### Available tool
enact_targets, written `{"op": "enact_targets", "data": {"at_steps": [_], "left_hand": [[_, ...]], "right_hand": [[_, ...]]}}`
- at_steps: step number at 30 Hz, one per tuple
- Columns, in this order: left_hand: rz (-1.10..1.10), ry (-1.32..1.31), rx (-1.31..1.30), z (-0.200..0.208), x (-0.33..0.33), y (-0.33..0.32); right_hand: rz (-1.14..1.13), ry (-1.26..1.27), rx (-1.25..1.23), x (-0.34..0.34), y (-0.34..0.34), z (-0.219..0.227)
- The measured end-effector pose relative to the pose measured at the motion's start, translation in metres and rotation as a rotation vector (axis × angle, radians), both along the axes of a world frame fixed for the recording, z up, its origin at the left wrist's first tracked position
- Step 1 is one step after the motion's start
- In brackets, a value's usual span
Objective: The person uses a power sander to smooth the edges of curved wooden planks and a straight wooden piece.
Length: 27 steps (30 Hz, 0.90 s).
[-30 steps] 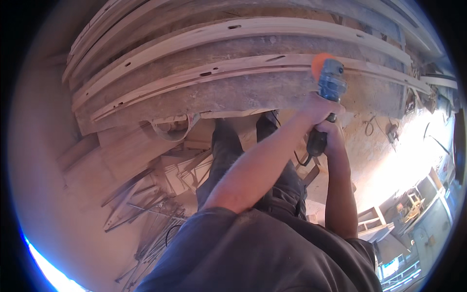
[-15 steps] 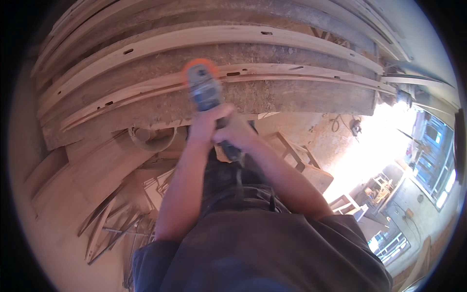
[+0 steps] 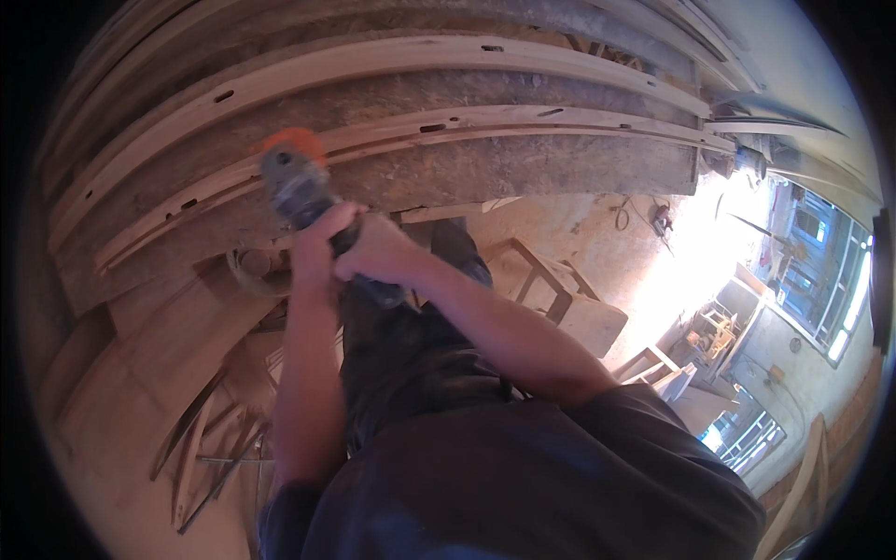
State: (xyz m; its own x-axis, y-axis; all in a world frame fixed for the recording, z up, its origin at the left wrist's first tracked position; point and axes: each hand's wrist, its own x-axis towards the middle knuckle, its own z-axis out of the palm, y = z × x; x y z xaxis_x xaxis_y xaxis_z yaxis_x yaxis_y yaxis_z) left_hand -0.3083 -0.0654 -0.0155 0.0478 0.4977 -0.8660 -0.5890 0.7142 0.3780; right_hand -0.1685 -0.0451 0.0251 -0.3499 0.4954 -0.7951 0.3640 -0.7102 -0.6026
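Note:
Both my hands are closed on an angle grinder with a grey head and an orange disc. My left hand grips it just behind the head. Close behind, my right hand wraps round its body, whose dark rear end shows below the fingers. The disc is over the near pale wooden rail, which has slots cut in it. Whether the disc touches the wood I cannot tell. The rail lies lengthwise on a worn workbench.
Farther back on the bench lies another slotted rail. Below its front edge, a rounded object sits at left. Wooden frames stand on the floor at right, and thin sticks are piled at lower left. A red tool with a cable lies beyond.
Both hands and the grinder have moved left along the near rail. The view has shifted a little too. My grip looks the same.

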Motion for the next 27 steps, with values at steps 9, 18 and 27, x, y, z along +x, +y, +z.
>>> {"op": "enact_targets", "data": {"at_steps": [9,18,27], "left_hand": [[-0.609,0.156,0.259,-0.019,0.235,0.003],[-0.528,0.121,0.226,0.024,0.242,0.037],[-0.128,0.106,0.141,0.009,-0.013,0.011]], "right_hand": [[-0.531,0.242,-0.056,0.233,-0.071,-0.042],[-0.631,0.115,-0.074,0.234,-0.058,-0.024],[-0.177,0.225,-0.005,-0.02,-0.015,-0.02]]}}
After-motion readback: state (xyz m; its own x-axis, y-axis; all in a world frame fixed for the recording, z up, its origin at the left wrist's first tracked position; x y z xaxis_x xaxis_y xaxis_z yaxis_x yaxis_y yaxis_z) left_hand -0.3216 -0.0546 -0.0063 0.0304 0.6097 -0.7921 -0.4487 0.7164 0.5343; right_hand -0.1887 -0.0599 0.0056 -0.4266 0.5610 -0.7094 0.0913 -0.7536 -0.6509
